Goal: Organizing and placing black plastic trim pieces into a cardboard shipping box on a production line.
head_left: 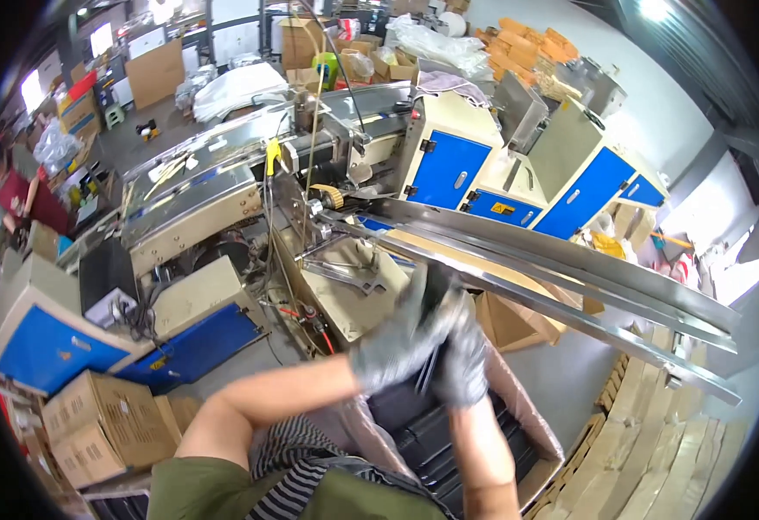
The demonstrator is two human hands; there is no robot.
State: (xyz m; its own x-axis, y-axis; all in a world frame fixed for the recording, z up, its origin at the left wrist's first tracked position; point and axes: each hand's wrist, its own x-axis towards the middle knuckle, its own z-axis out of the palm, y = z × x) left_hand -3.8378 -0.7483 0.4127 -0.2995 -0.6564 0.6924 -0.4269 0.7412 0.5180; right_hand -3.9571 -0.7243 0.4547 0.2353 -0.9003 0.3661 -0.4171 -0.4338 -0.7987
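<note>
Head view. Both hands wear grey gloves and meet above an open carton (533, 406) in front of the wearer. The left hand (397, 340) comes in from the left, the right hand (463, 362) from below; they overlap or nearly touch. A dark item (437, 286) shows at their upper end, blurred; its shape cannot be made out. The fingers are blurred and partly hidden, so whether they are clamped on it or apart cannot be told. The carton, beneath the hands, contains black packs (423, 444) lying side by side.

Beyond the hands, wrenches (367, 284) lie on a cream tabletop (358, 314). A long metal rail (570, 316) slopes down to the right, past cabinets with blue doors (451, 172). Cardboard boxes (132, 412) stand at lower left, stacked cardboard (665, 464) at lower right. A co-worker (33, 195) in red appears at far left.
</note>
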